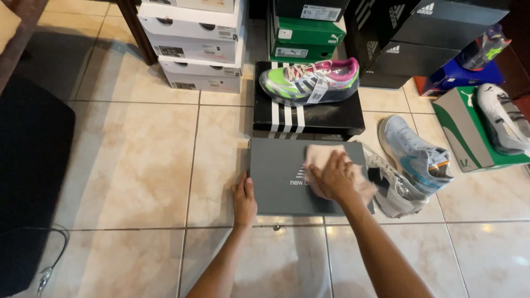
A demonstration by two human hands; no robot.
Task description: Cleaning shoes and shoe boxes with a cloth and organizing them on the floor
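Two bare forearms reach up from the bottom edge over beige floor tiles (138,165). Left hand (244,200) rests flat against the near left corner of a grey shoebox (276,179), fingers together, thumb lying on the lid edge; it grips nothing, only steadies the box. Right hand (331,177) lies palm down on the lid with fingers slightly spread, pressing a pale pink cloth (320,157) onto the box top. Cloth shows beyond the fingertips and under the wrist side.

Grey shoebox sits lid-up on the floor, long side across the view, directly in front of the person. Touching its far edge: a black shoebox with white stripes (306,113), carrying a multicoloured sneaker (310,81) in green, pink and silver, tag hanging from the laces.

Right of the grey box, just beside it: a white and silver sneaker (395,190) on its side, and a light blue high-top shoe (417,154) leaning over it.

Far right: green and white shoebox (461,138) with a white and black shoe (502,118) on top. Behind it a blue box (464,74) with another colourful shoe (486,47).

Back row: stack of white shoeboxes (199,44), green shoeboxes (306,36), black shoeboxes (408,41).

Left edge: dark mat (30,160), thin cable (52,254) looping near it
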